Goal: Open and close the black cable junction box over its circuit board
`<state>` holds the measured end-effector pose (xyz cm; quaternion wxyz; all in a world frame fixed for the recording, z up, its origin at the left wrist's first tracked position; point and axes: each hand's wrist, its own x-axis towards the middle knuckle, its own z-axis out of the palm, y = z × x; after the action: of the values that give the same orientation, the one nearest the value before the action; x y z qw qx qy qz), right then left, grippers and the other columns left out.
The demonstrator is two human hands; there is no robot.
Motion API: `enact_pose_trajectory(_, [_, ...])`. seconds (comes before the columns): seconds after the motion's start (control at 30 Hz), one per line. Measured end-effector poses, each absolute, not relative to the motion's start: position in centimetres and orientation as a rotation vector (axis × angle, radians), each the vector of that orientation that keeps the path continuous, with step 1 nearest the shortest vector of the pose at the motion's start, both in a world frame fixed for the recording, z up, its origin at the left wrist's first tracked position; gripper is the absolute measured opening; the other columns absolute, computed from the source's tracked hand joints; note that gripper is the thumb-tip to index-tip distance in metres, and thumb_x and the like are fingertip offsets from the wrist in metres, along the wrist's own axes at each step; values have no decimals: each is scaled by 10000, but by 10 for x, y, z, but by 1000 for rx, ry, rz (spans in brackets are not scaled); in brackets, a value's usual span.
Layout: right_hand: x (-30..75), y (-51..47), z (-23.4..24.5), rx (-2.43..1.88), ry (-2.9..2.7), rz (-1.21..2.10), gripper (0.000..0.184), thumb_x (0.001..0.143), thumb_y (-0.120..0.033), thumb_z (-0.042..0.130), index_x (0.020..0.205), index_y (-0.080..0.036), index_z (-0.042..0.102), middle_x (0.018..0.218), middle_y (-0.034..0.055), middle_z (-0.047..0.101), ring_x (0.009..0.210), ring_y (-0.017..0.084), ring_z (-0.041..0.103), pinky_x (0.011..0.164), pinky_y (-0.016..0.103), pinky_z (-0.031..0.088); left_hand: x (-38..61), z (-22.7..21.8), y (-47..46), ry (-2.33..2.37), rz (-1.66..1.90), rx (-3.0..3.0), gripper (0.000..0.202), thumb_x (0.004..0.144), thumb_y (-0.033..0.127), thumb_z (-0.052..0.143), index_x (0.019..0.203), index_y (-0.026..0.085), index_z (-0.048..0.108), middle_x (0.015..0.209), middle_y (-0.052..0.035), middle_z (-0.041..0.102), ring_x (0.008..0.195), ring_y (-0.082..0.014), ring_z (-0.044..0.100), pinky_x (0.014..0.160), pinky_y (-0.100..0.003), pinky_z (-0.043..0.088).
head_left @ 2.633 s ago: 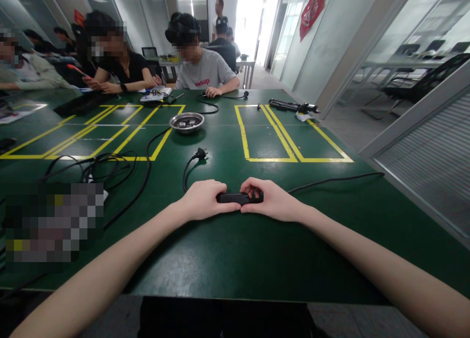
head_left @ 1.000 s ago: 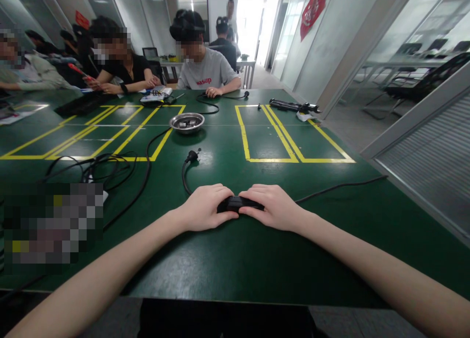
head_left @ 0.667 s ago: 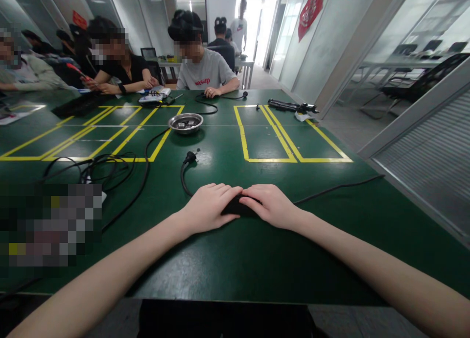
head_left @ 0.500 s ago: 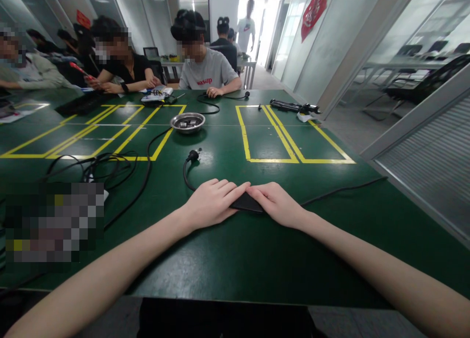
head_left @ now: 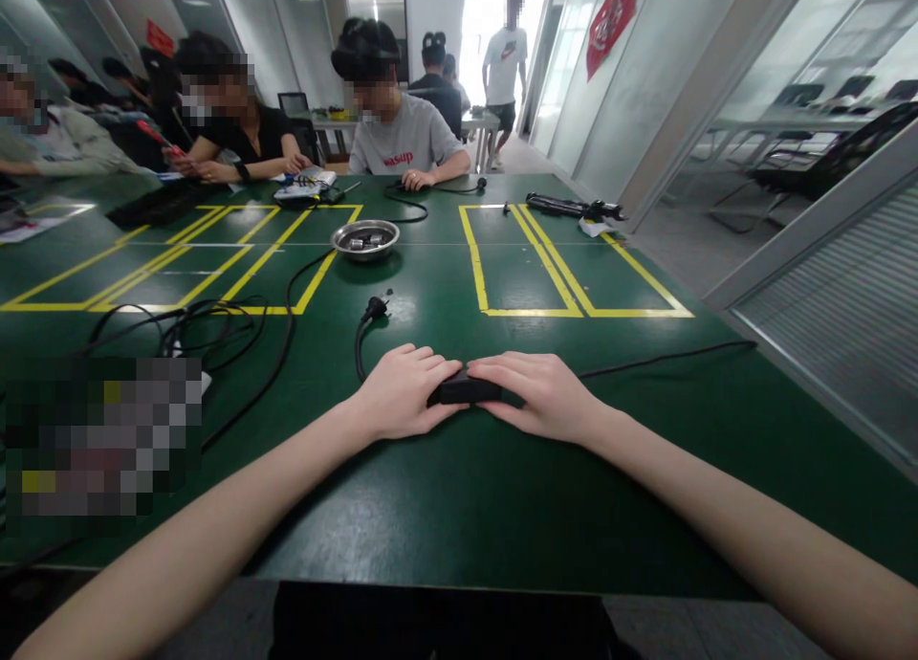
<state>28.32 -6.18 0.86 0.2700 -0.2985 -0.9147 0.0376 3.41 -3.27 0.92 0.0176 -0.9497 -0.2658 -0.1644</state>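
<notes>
Your left hand [head_left: 406, 392] and right hand [head_left: 546, 395] grip a black block [head_left: 463, 388] between them over the table [head_left: 459, 507], near a plug [head_left: 375, 307], a metal bowl [head_left: 365, 256] beyond holding small silvery parts [head_left: 375, 243].

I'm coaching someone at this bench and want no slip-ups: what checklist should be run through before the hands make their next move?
1. Left hand on the black block: ok, fingers and thumb hold its left end.
2. Right hand on the black block: ok, it holds the other end.
3. Plug out of any socket: ok, it lies loose on the green table.
4. Metal bowl clear of both hands: ok, it stands beyond them.
5. Underside of the black block: cannot tell, hidden from this view.
</notes>
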Motion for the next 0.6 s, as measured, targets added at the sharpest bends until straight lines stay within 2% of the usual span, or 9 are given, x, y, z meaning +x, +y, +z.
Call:
enact_pose_trajectory(0.13, [285, -59, 7, -789, -2475, 7, 263, 1034, -298, 530, 1219, -173, 669, 1111, 122, 782, 968, 242, 752, 844, 366, 597, 31, 8, -32, -784, -698, -2955, 518, 999, 542, 553, 1302, 128, 625, 1062, -125, 765, 905, -243, 715, 805, -363, 541])
enact_pose_trajectory(0.27, [283, -60, 6, -863, -2446, 76, 247, 1002, -307, 575, 1194, -186, 675, 1068, 114, 785, 941, 247, 755, 830, 366, 590, 30, 7, -34, -721, -764, -2949, 426, 1046, 471, 493, 1278, 148, 646, 1086, -122, 769, 933, -225, 723, 824, -354, 559])
enact_pose_trajectory(0.43, [281, -63, 9, -947, -2399, 391, 313, 890, -363, 708, 1151, -205, 638, 1045, 86, 766, 899, 233, 738, 787, 341, 571, 33, 7, -38, -625, -653, -2923, 388, 1079, 415, 438, 1251, 143, 653, 1159, -128, 763, 990, -231, 706, 817, -362, 552])
enact_pose_trajectory(0.6, [283, -63, 14, -944, -2275, 746, 259, 896, -339, 709, 1089, -199, 607, 944, 34, 708, 742, 157, 648, 675, 276, 520, 34, 8, -37, -546, -661, -2872, 398, 1095, 398, 410, 1288, 134, 636, 1214, -136, 753, 1058, -237, 691, 863, -377, 553])
